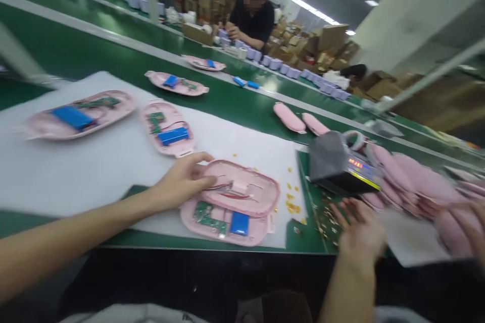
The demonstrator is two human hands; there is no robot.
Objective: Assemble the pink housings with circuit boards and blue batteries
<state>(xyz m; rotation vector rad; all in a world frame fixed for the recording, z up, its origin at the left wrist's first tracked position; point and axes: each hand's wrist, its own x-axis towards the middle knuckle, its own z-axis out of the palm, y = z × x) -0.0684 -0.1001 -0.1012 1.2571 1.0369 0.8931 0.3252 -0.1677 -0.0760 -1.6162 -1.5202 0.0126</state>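
My left hand point(182, 181) grips the left rim of an open pink plastic shell half point(242, 187), which has thin red wires and a small white part inside. That half lies over a second pink shell point(206, 229) holding a green circuit board point(203, 213) and a blue battery pack point(240, 223). My right hand point(359, 228) is blurred, fingers spread and holding nothing, just below a black tester point(341, 164) with a red digital display.
More opened pink shells with blue batteries lie on a white sheet point(79, 171) and the green conveyor belt point(242, 103). Stacked pink shell covers point(417, 184) lie at right, with another person's blurred hand point(472, 222) beside them. Small yellow bits are scattered near the tester. A seated worker point(250, 17) handles white-and-blue items beyond, before cardboard boxes.
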